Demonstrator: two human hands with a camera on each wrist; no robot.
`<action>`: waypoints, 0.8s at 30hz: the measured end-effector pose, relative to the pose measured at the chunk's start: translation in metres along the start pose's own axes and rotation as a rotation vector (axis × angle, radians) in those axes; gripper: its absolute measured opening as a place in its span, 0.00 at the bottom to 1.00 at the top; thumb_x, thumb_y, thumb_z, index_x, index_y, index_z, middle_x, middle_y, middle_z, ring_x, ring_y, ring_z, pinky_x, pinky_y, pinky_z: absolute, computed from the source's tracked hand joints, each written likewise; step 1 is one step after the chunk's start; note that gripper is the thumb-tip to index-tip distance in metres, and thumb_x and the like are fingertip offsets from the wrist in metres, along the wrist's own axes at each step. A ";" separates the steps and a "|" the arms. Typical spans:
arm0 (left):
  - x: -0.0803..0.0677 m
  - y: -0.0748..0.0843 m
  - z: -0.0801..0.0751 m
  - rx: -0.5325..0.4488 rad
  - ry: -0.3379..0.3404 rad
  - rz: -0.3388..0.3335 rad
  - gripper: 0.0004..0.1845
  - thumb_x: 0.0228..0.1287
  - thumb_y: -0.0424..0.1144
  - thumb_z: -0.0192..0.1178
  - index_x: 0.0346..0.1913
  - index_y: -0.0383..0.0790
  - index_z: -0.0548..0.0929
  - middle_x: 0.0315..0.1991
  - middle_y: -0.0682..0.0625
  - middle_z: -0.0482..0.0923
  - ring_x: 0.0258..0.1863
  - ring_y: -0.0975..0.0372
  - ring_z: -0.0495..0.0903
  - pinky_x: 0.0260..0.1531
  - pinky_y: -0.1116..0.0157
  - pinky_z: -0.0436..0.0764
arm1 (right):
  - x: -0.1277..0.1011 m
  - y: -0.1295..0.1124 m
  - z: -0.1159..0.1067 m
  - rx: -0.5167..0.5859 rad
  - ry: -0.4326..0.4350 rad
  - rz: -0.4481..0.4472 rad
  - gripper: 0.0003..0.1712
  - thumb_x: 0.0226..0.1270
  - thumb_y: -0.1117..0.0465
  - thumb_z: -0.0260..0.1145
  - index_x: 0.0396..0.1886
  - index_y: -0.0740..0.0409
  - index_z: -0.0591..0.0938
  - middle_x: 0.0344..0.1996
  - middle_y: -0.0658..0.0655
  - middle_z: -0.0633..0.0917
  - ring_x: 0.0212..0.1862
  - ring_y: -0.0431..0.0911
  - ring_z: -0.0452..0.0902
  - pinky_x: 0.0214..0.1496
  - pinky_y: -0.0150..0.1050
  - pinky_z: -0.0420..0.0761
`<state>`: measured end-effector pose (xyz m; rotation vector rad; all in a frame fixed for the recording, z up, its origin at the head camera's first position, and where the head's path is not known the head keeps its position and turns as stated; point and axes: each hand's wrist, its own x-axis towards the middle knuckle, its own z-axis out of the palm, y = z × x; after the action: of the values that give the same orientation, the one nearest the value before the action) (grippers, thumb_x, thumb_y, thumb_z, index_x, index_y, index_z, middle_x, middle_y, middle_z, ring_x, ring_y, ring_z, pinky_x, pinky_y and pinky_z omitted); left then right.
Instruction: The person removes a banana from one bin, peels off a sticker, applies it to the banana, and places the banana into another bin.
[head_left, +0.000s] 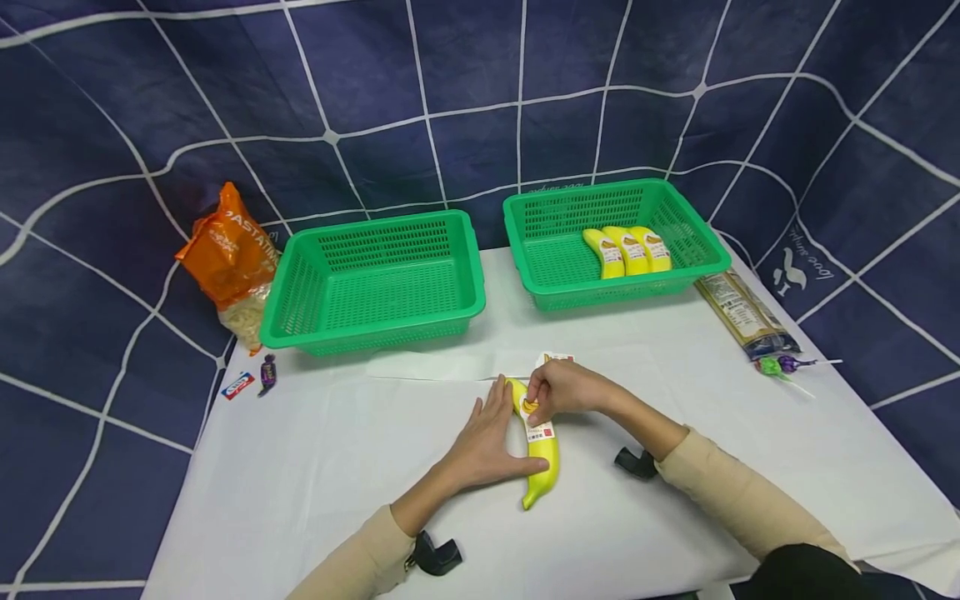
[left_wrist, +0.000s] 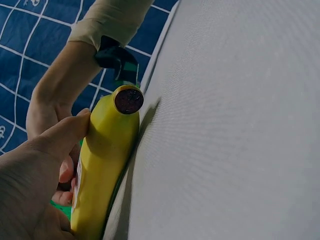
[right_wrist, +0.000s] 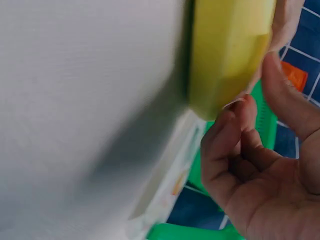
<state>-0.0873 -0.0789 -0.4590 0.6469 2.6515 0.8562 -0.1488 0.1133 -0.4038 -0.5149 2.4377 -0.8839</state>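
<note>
A yellow banana (head_left: 543, 475) lies lengthwise on the white table, with a white printed label (head_left: 540, 432) on its upper side. Along its left flank, my left hand (head_left: 483, 446) spreads straight fingers near the far end. The left thumb presses the near part, close to the dark-tipped end of the banana (left_wrist: 107, 145) in the left wrist view. My right hand (head_left: 570, 390) has curled fingers at the label, by the far end. In the right wrist view, a thin white label edge (right_wrist: 234, 102) shows at the right hand's (right_wrist: 260, 180) fingertips; the fingers partly hide the label.
Three labelled bananas (head_left: 633, 252) lie in the right green basket (head_left: 615, 292); beside it stands another green basket (head_left: 375, 329). An orange pasta bag (head_left: 232, 250), small wrapped sweets (head_left: 267, 374), a long packet (head_left: 742, 312) and lollipops (head_left: 780, 365) line the sides. Backing paper (head_left: 431, 365) lies behind the hands.
</note>
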 end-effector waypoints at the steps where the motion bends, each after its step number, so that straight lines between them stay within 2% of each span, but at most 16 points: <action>1: 0.000 0.000 0.000 0.002 0.001 0.001 0.68 0.46 0.75 0.62 0.78 0.37 0.40 0.80 0.46 0.29 0.79 0.61 0.31 0.77 0.49 0.43 | 0.001 0.002 0.000 0.015 -0.008 0.001 0.15 0.45 0.60 0.81 0.30 0.55 0.82 0.21 0.50 0.80 0.26 0.40 0.73 0.40 0.39 0.76; 2: 0.000 0.000 0.000 0.005 0.001 0.001 0.68 0.46 0.75 0.62 0.78 0.37 0.40 0.80 0.46 0.29 0.79 0.61 0.31 0.77 0.48 0.43 | 0.002 0.003 0.001 0.031 -0.015 0.002 0.15 0.45 0.61 0.81 0.30 0.56 0.82 0.22 0.50 0.79 0.26 0.41 0.72 0.34 0.35 0.74; 5: 0.000 0.000 0.000 0.011 0.005 -0.001 0.68 0.46 0.74 0.62 0.78 0.36 0.40 0.80 0.46 0.30 0.79 0.60 0.32 0.77 0.48 0.43 | 0.003 0.008 0.001 0.051 -0.021 0.004 0.16 0.45 0.61 0.81 0.31 0.57 0.81 0.23 0.50 0.79 0.28 0.41 0.72 0.31 0.32 0.73; 17: 0.001 0.000 0.000 0.007 0.010 0.004 0.68 0.47 0.74 0.62 0.78 0.35 0.40 0.80 0.46 0.29 0.79 0.61 0.31 0.77 0.49 0.44 | -0.020 0.021 0.008 0.061 -0.062 -0.007 0.14 0.46 0.61 0.80 0.26 0.56 0.80 0.19 0.48 0.78 0.24 0.39 0.71 0.28 0.29 0.72; 24: 0.002 0.001 0.000 0.003 0.003 0.000 0.68 0.46 0.74 0.62 0.77 0.35 0.40 0.80 0.46 0.30 0.79 0.60 0.31 0.77 0.49 0.44 | -0.024 0.023 0.006 0.038 -0.085 -0.044 0.09 0.53 0.64 0.75 0.24 0.56 0.80 0.19 0.47 0.78 0.24 0.38 0.70 0.28 0.28 0.72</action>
<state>-0.0887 -0.0772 -0.4592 0.6465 2.6561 0.8547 -0.1304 0.1384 -0.4159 -0.5821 2.3369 -0.9055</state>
